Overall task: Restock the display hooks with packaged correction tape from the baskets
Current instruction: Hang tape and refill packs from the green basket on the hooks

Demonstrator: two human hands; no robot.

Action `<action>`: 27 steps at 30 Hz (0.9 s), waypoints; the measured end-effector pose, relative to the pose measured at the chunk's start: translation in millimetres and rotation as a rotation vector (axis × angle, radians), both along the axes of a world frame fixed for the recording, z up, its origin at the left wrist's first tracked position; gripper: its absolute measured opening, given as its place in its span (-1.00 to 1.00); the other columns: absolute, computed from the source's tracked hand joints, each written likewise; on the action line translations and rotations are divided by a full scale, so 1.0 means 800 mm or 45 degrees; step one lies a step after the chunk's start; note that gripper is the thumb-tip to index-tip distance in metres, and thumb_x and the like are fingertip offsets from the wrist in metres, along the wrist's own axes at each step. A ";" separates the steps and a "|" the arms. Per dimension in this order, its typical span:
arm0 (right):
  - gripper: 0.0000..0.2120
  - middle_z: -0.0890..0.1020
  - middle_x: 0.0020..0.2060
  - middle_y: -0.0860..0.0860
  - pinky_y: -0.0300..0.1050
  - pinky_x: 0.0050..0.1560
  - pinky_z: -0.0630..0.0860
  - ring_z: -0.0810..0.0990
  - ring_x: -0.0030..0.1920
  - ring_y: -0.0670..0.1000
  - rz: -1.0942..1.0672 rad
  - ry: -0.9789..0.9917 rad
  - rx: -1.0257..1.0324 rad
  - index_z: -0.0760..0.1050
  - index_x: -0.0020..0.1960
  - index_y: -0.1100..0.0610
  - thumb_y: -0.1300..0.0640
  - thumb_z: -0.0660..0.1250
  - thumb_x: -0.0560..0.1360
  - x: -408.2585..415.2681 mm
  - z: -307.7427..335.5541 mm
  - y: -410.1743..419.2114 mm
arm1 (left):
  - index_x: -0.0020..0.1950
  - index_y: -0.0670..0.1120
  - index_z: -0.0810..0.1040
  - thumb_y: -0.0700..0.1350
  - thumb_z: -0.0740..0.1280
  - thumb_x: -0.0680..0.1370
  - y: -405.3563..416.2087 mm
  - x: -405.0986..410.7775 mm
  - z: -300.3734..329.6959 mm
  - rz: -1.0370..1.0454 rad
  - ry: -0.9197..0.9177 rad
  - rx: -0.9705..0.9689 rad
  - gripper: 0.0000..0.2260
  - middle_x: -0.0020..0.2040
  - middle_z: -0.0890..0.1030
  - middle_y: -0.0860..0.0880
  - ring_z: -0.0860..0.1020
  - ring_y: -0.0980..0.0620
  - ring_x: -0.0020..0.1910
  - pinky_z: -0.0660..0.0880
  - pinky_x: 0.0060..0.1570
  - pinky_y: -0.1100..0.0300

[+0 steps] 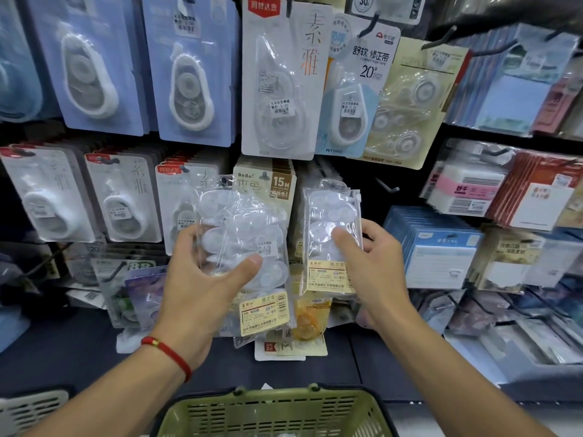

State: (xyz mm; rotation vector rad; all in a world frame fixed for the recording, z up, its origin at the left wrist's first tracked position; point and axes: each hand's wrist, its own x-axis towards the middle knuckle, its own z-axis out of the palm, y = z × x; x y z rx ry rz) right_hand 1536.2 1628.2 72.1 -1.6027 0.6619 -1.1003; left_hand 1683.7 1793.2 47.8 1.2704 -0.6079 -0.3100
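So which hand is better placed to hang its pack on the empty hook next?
Probably the right hand. Its clear pack sits just left of and below the bare hook, with the hang hole on top. The left hand grips its pack further away.

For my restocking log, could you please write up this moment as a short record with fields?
left hand: left hand grips a clear multipack
right hand: right hand holds a second clear pack
empty hook: bare hook, right of the second pack
basket: green basket at the bottom edge
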 end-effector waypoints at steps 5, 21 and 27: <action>-0.94 0.78 -0.15 0.04 0.38 -0.03 0.67 0.76 -0.10 0.21 -0.033 0.057 -0.032 0.65 0.06 -0.11 -0.05 0.43 0.60 -0.003 -0.003 -0.007 | 0.28 0.12 0.51 -0.01 0.63 0.20 0.001 -0.003 0.003 0.001 0.005 0.005 -0.32 0.17 0.72 0.09 0.70 0.10 0.14 0.63 0.18 -0.01; -0.57 0.56 0.18 -0.09 -0.06 0.22 0.51 0.54 0.18 -0.04 -0.378 0.426 -0.493 0.45 0.44 0.02 -0.04 0.40 0.62 -0.011 -0.002 -0.012 | 0.27 0.17 0.51 -0.02 0.64 0.20 0.002 -0.005 0.001 -0.014 -0.001 0.042 -0.33 0.18 0.72 0.08 0.69 0.04 0.18 0.64 0.19 -0.10; -0.78 0.69 -0.08 -0.18 -0.36 -0.06 0.54 0.63 -0.04 -0.20 0.328 0.486 -0.381 0.60 0.06 -0.18 -0.25 0.44 0.50 0.004 -0.016 0.031 | 0.33 0.05 0.49 -0.02 0.67 0.20 0.000 -0.014 0.000 -0.079 -0.006 0.031 -0.26 0.18 0.72 0.02 0.71 0.02 0.16 0.68 0.12 -0.11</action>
